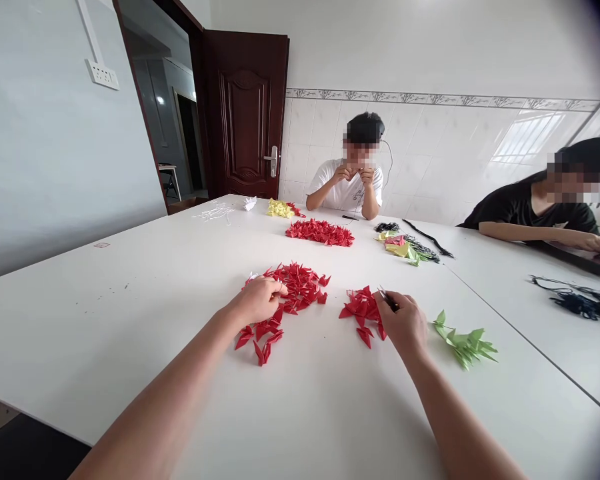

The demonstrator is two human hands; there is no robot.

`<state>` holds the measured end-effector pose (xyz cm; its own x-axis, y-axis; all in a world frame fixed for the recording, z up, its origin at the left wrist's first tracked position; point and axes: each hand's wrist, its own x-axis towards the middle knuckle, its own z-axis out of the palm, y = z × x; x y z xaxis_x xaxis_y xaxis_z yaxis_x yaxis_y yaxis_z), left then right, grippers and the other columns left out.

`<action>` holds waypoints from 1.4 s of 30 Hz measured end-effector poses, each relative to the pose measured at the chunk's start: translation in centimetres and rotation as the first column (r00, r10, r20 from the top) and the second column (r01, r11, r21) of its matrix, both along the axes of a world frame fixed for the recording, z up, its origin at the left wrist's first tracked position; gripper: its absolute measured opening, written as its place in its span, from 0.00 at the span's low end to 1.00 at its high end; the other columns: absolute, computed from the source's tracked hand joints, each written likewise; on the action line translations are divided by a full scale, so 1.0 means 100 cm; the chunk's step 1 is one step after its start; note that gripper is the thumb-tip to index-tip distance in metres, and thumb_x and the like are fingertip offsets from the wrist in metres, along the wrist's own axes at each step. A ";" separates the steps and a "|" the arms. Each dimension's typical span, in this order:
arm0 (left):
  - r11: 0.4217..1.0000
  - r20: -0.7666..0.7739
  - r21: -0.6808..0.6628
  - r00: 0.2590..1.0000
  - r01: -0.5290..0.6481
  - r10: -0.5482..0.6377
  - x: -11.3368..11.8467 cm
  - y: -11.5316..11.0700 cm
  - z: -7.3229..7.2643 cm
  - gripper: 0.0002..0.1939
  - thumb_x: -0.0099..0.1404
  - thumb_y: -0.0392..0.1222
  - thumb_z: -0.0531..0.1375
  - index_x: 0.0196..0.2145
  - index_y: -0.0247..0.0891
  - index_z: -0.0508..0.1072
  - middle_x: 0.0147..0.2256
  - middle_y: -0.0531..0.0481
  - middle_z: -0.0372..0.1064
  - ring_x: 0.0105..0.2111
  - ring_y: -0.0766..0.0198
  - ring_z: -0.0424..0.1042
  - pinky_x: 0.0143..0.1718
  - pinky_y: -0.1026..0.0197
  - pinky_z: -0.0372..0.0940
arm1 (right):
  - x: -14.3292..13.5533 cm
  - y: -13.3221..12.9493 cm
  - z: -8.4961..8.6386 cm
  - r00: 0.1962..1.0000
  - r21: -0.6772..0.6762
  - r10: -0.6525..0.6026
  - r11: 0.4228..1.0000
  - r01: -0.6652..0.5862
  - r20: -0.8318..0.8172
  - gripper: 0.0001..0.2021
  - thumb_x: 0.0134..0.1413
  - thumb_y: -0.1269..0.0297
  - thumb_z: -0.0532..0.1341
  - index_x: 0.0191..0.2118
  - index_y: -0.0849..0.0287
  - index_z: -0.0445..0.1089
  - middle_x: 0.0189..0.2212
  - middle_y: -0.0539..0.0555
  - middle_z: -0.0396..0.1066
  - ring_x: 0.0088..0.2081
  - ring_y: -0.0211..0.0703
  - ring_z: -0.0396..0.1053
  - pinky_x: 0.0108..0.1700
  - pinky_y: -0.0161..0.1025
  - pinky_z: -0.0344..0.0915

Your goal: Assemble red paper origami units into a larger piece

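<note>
My left hand (261, 300) reaches into a loose pile of red folded paper cranes (297, 283). Its fingers are curled together, and whatever lies between them is hidden. In my right hand (405, 321) is a small black tool with a pointed metal tip (389, 300), its exact kind unclear. Just left of that hand, touching or very near its fingers, lies a smaller group of red paper cranes (363, 308). Green paper cranes (465, 343) rest on the white table (300, 400) to the right of my right wrist.
Farther back lie another red crane heap (320, 232), yellow cranes (280, 208), white strings (216, 213) and mixed crane strands with dark cords (405, 247). Black cords (587, 303) lie at right. One person (350, 180) sits opposite, another (535, 207) at the right.
</note>
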<state>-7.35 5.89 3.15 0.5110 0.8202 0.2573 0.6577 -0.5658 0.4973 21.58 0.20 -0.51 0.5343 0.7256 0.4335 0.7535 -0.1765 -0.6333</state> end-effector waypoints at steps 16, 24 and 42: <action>1.000 0.148 0.012 0.989 -0.005 0.003 0.006 -0.010 0.013 0.07 0.55 0.40 0.55 0.26 0.41 0.72 0.37 0.48 0.67 0.39 0.57 0.66 0.40 0.59 0.61 | -0.039 -0.009 0.009 0.967 0.150 0.250 0.955 -0.254 0.046 0.17 0.48 0.51 0.57 0.37 0.58 0.73 0.35 0.56 0.71 0.34 0.46 0.68 0.35 0.41 0.63; 0.995 0.353 -0.087 0.936 0.044 -0.011 0.020 -0.020 0.009 0.08 0.60 0.44 0.51 0.30 0.40 0.67 0.21 0.55 0.61 0.21 0.68 0.60 0.23 0.66 0.56 | -0.075 -0.021 0.013 0.831 0.054 0.555 0.830 -0.555 0.018 0.15 0.52 0.57 0.56 0.43 0.57 0.70 0.34 0.54 0.72 0.33 0.43 0.69 0.35 0.38 0.65; 0.986 0.438 -0.131 0.898 0.103 -0.036 0.037 -0.024 -0.009 0.12 0.61 0.43 0.53 0.41 0.38 0.68 0.31 0.48 0.71 0.30 0.63 0.69 0.31 0.63 0.63 | -0.085 -0.030 0.019 0.763 -0.132 0.625 0.781 -0.611 0.165 0.10 0.55 0.62 0.54 0.38 0.51 0.72 0.26 0.49 0.69 0.25 0.37 0.65 0.26 0.31 0.58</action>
<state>-3.70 3.51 2.28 0.4337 0.8325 0.3447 0.3202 -0.5000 0.8047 13.10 -2.78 1.42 -0.1268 0.9004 0.4162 0.8167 0.3329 -0.4714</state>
